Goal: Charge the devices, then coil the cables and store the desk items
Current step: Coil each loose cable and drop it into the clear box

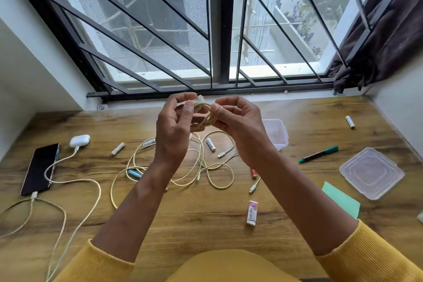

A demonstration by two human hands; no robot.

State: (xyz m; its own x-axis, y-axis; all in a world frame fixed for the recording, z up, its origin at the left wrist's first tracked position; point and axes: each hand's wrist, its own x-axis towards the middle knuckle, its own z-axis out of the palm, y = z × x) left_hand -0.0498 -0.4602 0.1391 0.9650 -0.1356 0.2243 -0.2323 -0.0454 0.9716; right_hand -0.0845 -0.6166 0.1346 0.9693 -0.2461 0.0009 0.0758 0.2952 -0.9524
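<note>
I hold a small coiled cable (204, 115) up above the table (309, 126), near the window sill edge, my left hand (175, 126) and right hand (238, 123) both pinching it with curled fingers. Its loops run side to side between my hands. Below them loose cables (183, 167) sprawl; bare wood lies nearer me.

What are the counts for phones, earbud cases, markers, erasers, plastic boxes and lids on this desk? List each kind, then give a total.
Phone: 1
Earbud case: 1
Marker: 1
Eraser: 1
Plastic box: 1
Lid: 1
Total: 6
</note>
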